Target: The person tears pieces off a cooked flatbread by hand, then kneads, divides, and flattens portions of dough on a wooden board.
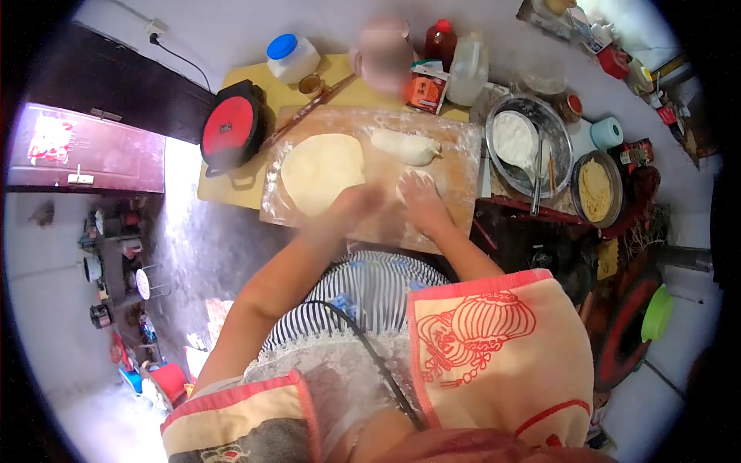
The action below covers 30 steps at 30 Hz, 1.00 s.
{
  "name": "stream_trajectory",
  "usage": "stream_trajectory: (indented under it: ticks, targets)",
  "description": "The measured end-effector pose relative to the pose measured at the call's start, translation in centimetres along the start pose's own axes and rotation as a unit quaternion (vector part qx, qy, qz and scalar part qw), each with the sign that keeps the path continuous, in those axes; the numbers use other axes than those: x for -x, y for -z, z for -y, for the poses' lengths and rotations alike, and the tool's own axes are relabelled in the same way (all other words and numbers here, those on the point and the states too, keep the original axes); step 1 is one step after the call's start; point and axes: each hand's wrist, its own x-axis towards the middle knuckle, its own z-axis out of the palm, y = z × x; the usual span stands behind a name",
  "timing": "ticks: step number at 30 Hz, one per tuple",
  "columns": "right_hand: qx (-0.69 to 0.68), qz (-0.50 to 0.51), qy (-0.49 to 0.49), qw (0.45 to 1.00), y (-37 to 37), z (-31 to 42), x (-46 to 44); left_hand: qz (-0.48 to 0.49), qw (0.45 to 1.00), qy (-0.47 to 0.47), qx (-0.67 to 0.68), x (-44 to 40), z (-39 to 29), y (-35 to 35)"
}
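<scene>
My left hand [359, 202] is smeared by motion at the lower right edge of a flat round sheet of dough [320, 171], so its fingers cannot be made out. Beside it, my right hand [423, 202] lies palm down with fingers stretched over a whitish, floury patch, perhaps a small piece of dough. A thick roll of dough [405, 147] rests just beyond the right hand. All of this is on a floured wooden board [378, 119].
A rolling pin [309, 112] lies along the board's left side, near a red electric griddle [231, 127]. To the right stand a metal basin [570, 147] with a white bowl [515, 139] and a pan of flatbreads [596, 190]. Jars, bottles and an orange packet [427, 89] line the back.
</scene>
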Motion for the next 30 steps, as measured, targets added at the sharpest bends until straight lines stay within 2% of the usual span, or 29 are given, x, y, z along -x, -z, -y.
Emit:
stream_trajectory:
  ticks: [3,6,9,11,14,17,19,21,22,24,26,27,30]
  targets:
    - [0.035,0.021,-0.006,0.999,-2.2,-0.5,0.5,0.0,1.0,0.004,0.005,0.3,-0.5,-0.5]
    - [0.011,0.01,-0.016,1.0,-2.5,-0.3,0.6,-0.01,1.0,0.004,0.025,2.6,-1.5,-2.0]
    - [0.013,0.106,-0.041,0.993,0.3,0.5,-0.4,0.037,0.999,-0.023,0.029,0.6,-1.1,-0.5]
    - [0.036,0.103,-0.028,0.994,3.0,1.8,-0.2,0.071,0.995,-0.034,0.054,0.1,-0.7,0.1]
    - [0.036,0.108,-0.026,0.993,2.5,1.2,-0.3,0.047,0.993,-0.019,0.108,0.5,-1.2,-1.1]
    - [-0.015,0.096,-0.053,0.994,1.0,0.4,-0.8,0.098,0.993,-0.019,0.064,-1.0,-0.3,0.5]
    - [-0.025,0.085,-0.059,0.994,-0.1,0.6,-0.3,0.103,0.992,-0.064,-0.038,1.0,-0.6,-0.2]
    - [0.005,0.059,-0.056,0.997,-0.6,0.6,-0.4,0.12,0.966,-0.144,-0.177,0.8,-1.0,0.2]
    - [0.017,0.049,-0.055,0.997,-1.0,0.5,-0.6,0.13,0.936,-0.201,-0.257,-0.5,-0.7,0.9]
    - [0.041,0.03,-0.057,0.997,-1.7,0.5,-0.4,0.127,0.943,-0.188,-0.241,-1.6,0.0,1.6]
    - [0.038,0.091,-0.059,0.993,1.0,1.8,-0.4,0.097,0.993,-0.049,-0.044,1.4,-2.1,-0.7]
    - [0.037,0.121,-0.06,0.99,2.1,2.2,-0.5,0.089,0.994,-0.05,-0.035,1.9,-2.7,-1.3]
    - [0.069,0.036,-0.036,0.996,-1.2,0.4,-0.5,0.074,0.996,-0.04,-0.006,2.0,-2.5,-1.6]
